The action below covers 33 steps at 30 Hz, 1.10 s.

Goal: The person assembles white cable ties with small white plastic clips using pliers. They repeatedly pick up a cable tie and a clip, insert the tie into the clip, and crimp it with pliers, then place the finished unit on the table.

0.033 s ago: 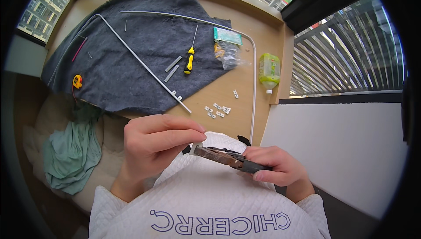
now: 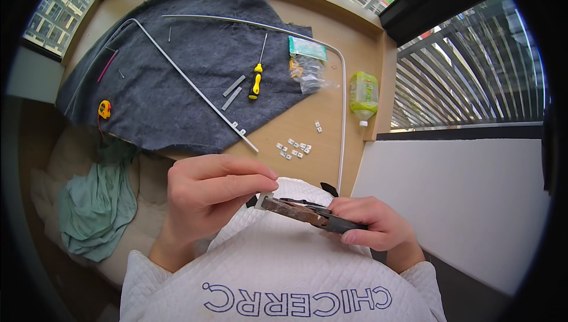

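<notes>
My right hand (image 2: 373, 224) is closed around the handle end of a dark, rusty brown plier-like tool (image 2: 305, 211) held level over my lap. My left hand (image 2: 207, 198) pinches a small pale metal piece (image 2: 264, 201) between thumb and fingers, right at the tool's left tip. Both hands sit close above my white quilted top (image 2: 284, 263).
A wooden platform (image 2: 313, 118) ahead carries a grey felt blanket (image 2: 160, 85), a long bent white rail (image 2: 343, 121), a yellow-handled screwdriver (image 2: 255, 81), several small white clips (image 2: 293, 149), plastic bags (image 2: 307, 65), a green bottle (image 2: 362, 94) and a yellow tape measure (image 2: 105, 109). A green cloth (image 2: 94, 204) lies at my left.
</notes>
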Available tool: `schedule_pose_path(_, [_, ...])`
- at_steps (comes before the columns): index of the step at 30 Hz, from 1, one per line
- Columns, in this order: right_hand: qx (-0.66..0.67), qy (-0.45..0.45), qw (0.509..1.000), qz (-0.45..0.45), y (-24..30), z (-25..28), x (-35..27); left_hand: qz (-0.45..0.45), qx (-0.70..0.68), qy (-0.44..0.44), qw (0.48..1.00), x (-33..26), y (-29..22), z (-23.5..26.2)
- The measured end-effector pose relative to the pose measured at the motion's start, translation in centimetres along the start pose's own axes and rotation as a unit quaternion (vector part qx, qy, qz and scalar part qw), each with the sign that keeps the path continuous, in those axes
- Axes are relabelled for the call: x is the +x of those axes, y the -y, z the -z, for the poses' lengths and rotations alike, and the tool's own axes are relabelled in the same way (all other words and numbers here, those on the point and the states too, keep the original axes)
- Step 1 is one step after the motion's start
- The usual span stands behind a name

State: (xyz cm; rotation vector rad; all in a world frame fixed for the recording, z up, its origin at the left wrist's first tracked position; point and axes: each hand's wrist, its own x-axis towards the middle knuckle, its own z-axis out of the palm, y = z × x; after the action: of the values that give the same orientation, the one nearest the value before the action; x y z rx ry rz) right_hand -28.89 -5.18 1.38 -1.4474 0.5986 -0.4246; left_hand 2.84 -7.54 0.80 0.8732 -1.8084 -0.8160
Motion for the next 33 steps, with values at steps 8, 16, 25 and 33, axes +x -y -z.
schedule_pose_path(8, [-0.122, -0.001, 0.99, -0.076, 0.6, 0.4, -0.4, 0.025, -0.031, 0.066, 0.997, 0.0, 0.5, 0.6])
schedule_pose_path(16, [-0.166, -0.103, 0.974, -0.11, -1.4, -2.0, 0.7, 0.113, -0.099, -0.026, 0.988, -0.1, -0.1, -1.6])
schedule_pose_path(25, [-0.239, -0.2, 0.944, 0.11, -5.3, -2.4, 2.3, -0.04, -0.116, -0.088, 0.989, -2.6, -1.9, -4.5])
schedule_pose_path(33, [-0.264, -0.237, 0.926, 0.13, -6.2, -2.5, 2.6, -0.024, -0.073, -0.088, 0.993, -2.5, -2.6, -4.4])
